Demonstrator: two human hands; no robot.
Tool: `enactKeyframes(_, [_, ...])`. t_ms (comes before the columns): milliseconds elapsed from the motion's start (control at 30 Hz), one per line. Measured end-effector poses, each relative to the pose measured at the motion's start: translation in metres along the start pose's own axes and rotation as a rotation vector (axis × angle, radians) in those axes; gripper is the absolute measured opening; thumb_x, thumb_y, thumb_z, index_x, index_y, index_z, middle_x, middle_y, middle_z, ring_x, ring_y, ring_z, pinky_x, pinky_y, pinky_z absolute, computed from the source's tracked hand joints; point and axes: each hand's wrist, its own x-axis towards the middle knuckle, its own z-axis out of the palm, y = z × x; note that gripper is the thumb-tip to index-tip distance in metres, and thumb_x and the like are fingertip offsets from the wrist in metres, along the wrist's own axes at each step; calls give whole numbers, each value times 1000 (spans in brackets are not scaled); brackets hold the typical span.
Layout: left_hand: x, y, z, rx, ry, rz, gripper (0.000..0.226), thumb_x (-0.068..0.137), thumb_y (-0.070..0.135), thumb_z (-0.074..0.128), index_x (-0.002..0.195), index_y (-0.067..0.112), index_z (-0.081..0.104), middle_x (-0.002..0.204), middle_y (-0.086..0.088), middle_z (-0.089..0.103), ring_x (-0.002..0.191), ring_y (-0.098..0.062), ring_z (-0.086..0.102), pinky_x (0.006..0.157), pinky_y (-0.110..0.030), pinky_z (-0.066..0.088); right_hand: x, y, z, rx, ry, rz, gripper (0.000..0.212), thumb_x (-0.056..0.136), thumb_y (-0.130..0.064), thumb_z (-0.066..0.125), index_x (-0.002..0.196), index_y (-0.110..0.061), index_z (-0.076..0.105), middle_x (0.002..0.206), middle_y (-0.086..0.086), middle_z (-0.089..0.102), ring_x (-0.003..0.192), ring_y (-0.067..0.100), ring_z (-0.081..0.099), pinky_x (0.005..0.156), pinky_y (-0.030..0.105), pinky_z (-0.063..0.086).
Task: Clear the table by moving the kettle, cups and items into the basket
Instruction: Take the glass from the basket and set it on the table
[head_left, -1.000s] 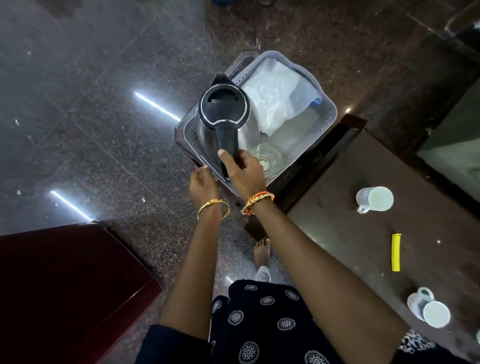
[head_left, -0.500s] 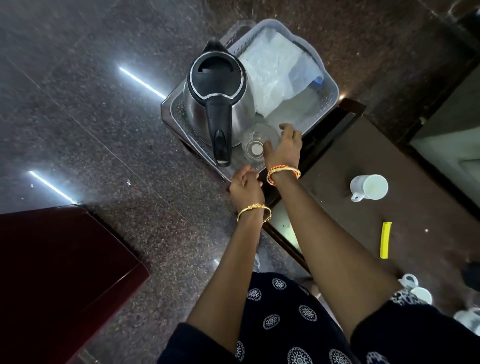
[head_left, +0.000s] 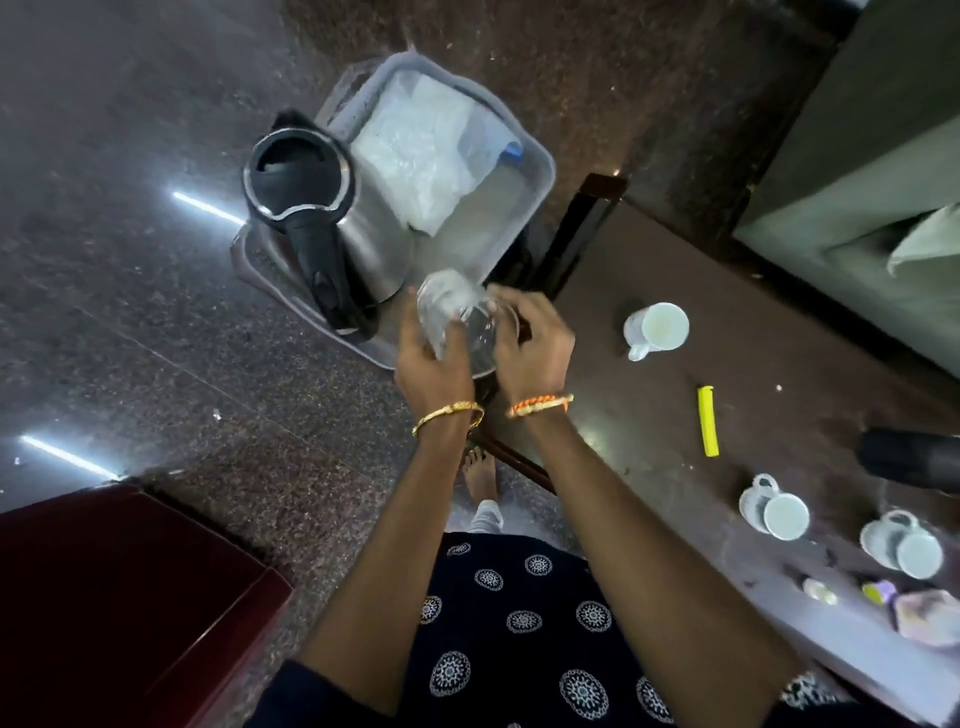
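Clear glass (head_left: 457, 322) gripped in both hands right over the near edge of the basket (head_left: 535, 192), left hand (head_left: 434, 364) with fingers wrapped round its side, right hand (head_left: 535, 348) with fingers clamped on the rim. Steel kettle (head_left: 332, 228) sitting inside the basket already, beside a white plastic bag (head_left: 415, 156). Out on the dark tabletop (head_left: 779, 322): white mug (head_left: 657, 327), yellow stick (head_left: 707, 421), two more cups (head_left: 776, 512) (head_left: 906, 545), well apart from the hands.
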Motion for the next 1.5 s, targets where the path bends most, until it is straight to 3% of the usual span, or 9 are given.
enactKeyframes(167, [-64,-33,28,271,-131,27,39,84,0,55,120,12,64,118,-14,68,109,-26,63,84,-16,45,-46,47,-74,-45,48,147,17,82,2,59,94,-1,71,94,14,71,88,27,65,81,38,54])
enactKeyframes(300, [-123,-53,73,446,-300,-77,39,85,-2,50,117,13,66,121,-11,67,113,-28,61,94,-26,47,-64,97,-144,-39,-125,555,39,84,-11,60,123,-18,57,115,5,66,104,18,61,96,31,47])
enactKeyframes(433, [-175,-59,137,546,-473,-116,35,85,1,51,114,11,67,120,-13,67,114,-28,60,97,-30,45,-65,143,-226,17,-147,840,36,83,-13,61,119,-19,59,107,3,68,103,24,64,93,34,50])
enactKeyframes(533, [-214,-64,197,577,-571,-111,36,83,0,51,111,13,69,117,-11,69,112,-27,62,95,-28,45,-55,174,-287,51,-25,921,26,85,-10,59,110,-11,64,103,12,71,95,28,66,85,45,55])
enactKeyframes(733, [-261,-91,330,529,-792,-274,43,80,0,56,120,15,64,121,-13,65,107,-29,64,93,-43,53,-14,251,-368,-54,322,1131,16,81,-12,57,81,0,68,75,15,66,79,33,65,62,26,36])
enactKeyframes(867, [-271,-113,383,470,-884,-457,43,85,-3,59,126,12,57,111,-21,64,70,-22,65,61,-32,60,10,305,-391,2,426,1221,20,81,-9,57,93,1,69,95,20,72,87,33,66,68,29,44])
enactKeyframes(1033, [-274,-137,404,448,-809,-471,40,88,-1,58,127,7,55,107,-26,64,37,-3,60,60,-28,58,20,339,-395,84,445,1251,26,81,-9,56,104,-11,70,101,13,72,91,28,64,73,24,42])
enactKeyframes(1333, [-275,-138,407,450,-714,-390,37,86,0,61,122,5,59,101,-19,65,65,-19,63,54,-20,56,24,345,-394,223,445,1257,28,81,-14,59,109,-14,67,101,11,72,86,25,67,86,40,57])
enactKeyframes(1500, [-283,-135,389,649,-658,-105,28,86,16,64,112,6,63,109,-14,70,98,-28,67,85,-28,53,17,325,-405,-106,202,1222,50,82,-40,57,121,-10,54,116,19,64,109,37,57,89,43,47])
